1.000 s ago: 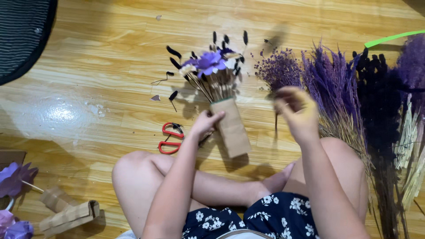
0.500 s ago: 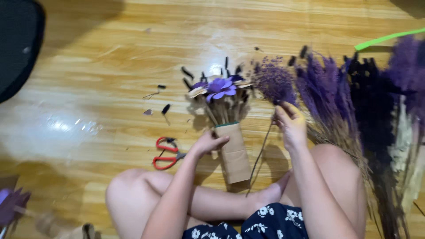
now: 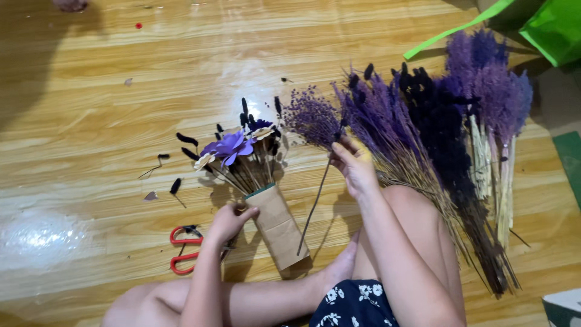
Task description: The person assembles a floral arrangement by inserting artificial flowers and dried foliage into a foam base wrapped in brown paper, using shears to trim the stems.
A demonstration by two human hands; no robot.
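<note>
Brown paper-wrapped bouquet of purple paper flowers and dark stems [image 3: 266, 200] lying tilted on wooden floor, just right of red-handled scissors [image 3: 184, 248]. Left hand [image 3: 230, 221] curled against wrap's mouth; could slip, spilling stems. Right hand [image 3: 354, 166] pinching thin-stemmed dried lavender sprig [image 3: 311, 118]; brittle, might snap or shed.

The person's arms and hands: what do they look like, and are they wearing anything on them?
Both arms are bare, with no sleeves reaching the forearms. The left hand and right hand wear no gloves; no rings, watch or bracelets show. The only clothing in view is a dark garment with small white flowers at the lap.
</note>
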